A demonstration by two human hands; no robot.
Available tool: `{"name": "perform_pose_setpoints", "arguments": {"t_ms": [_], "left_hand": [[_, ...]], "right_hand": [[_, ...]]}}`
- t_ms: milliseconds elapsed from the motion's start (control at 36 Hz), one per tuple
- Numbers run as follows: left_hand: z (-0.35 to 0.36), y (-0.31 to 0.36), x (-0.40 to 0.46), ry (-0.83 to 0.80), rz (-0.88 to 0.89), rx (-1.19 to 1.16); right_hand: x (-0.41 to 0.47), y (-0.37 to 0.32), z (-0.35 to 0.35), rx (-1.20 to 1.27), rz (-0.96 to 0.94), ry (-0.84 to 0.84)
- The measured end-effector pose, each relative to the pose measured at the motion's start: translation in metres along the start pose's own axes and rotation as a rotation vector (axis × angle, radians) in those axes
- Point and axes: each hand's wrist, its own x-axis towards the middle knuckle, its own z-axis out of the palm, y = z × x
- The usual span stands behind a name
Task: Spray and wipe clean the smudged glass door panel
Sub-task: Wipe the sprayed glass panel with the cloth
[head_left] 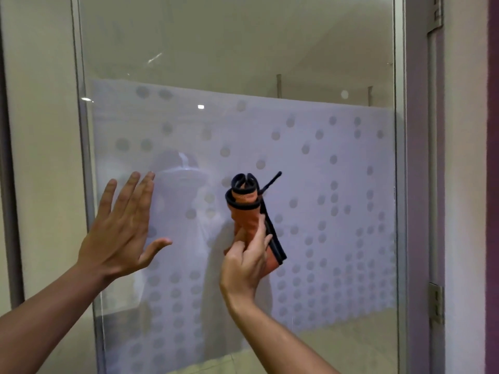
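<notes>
The tall glass door panel with a frosted band of grey dots (pixel 310 163) fills the space between the grey metal door frame (pixel 415 184) on its right edge and a thin metal strip on its left edge. The risk I see is this: the left hand (pixel 121 233) is open and flat, near the left edge of the panel, and if the palm presses there it may leave new marks on the glass. I cannot tell whether it touches. The right hand (pixel 248 263) grips the lower end of the rolled orange cloth with black trim (pixel 247 220), near the middle of the frosted band. A rolled cloth wipes only a narrow line, so smears may remain.
</notes>
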Motion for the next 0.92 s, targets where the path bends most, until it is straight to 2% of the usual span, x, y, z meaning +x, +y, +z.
{"name": "perform_pose_setpoints", "arguments": {"t_ms": [167,250,333,417,500,611,694,750,917], "left_hand": [[-0.002,0.003,0.0,0.017,-0.028,-0.028],[-0.004,0.004,0.001,0.03,-0.038,-0.043],[-0.007,0.005,0.001,0.026,-0.044,-0.037],[-0.009,0.006,0.001,0.011,-0.052,-0.031],[-0.009,0.005,0.001,-0.004,-0.06,-0.02],[-0.009,0.005,0.002,-0.023,-0.06,-0.001],[-0.008,0.004,0.002,-0.032,-0.051,0.013],[-0.007,0.003,0.002,-0.034,-0.045,0.021],[-0.001,0.001,0.0,0.002,-0.041,0.028]], "right_hand": [[-0.003,-0.005,-0.021,-0.011,0.144,-0.361],[0.013,-0.021,-0.046,0.137,0.259,-0.445],[0.037,-0.028,-0.073,0.374,0.453,-0.491],[0.075,-0.027,-0.103,0.483,0.486,-0.325],[0.122,-0.046,-0.144,0.449,0.358,-0.108],[0.183,-0.058,-0.185,0.354,0.147,0.281],[0.204,-0.05,-0.19,0.311,0.192,0.445],[0.21,-0.04,-0.188,0.246,0.184,0.495],[0.215,-0.004,-0.163,0.069,0.103,0.44]]}}
